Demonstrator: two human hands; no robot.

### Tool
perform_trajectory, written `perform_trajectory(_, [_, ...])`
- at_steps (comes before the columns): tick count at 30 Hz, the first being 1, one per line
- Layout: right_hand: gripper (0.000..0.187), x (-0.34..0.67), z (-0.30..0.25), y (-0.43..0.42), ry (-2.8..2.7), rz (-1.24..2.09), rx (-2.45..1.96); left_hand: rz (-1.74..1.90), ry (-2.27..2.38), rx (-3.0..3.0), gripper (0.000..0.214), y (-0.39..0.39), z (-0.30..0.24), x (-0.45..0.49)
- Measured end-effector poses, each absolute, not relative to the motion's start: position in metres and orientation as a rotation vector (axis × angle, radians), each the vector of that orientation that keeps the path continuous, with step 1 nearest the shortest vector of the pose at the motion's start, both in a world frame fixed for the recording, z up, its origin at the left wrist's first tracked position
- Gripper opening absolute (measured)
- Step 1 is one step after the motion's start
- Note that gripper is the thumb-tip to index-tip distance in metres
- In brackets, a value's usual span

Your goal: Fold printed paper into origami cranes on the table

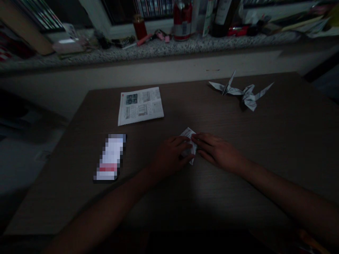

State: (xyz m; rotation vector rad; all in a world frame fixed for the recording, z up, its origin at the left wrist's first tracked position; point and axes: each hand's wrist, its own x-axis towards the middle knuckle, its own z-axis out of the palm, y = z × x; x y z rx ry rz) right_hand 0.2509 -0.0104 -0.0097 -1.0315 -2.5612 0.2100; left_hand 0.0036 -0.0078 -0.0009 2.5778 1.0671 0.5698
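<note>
A small folded piece of printed paper [188,135] lies on the dark wooden table [217,197] near its middle. My left hand [171,155] presses on the paper's left side with its fingers curled over it. My right hand [215,151] rests on the paper's right side, fingertips pinching its edge. Most of the paper is hidden under both hands.
Two finished paper cranes [242,92] sit at the table's far right. A printed sheet [140,106] lies at the far left, and a phone [109,157] lies nearer on the left. A cluttered stone ledge [159,47] with a red can [182,19] runs behind.
</note>
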Motion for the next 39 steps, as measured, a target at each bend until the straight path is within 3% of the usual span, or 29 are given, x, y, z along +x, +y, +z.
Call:
perform_trajectory(22, [0.047,0.25,-0.012,-0.011,-2.593,0.157,-1.045,0.467,1.159,2.665,0.05,-0.012,-0.002,0.004])
perform_trajectory(33, [0.054,0.258,-0.013,-0.01,-2.485,0.378,-1.047,0.379,1.169,2.693,0.049,-0.013,0.003,0.005])
perform_trajectory(39, [0.042,0.268,-0.007,-0.022,-2.529,0.255,-0.969,0.396,1.147,2.684,0.048,-0.013,0.004,0.005])
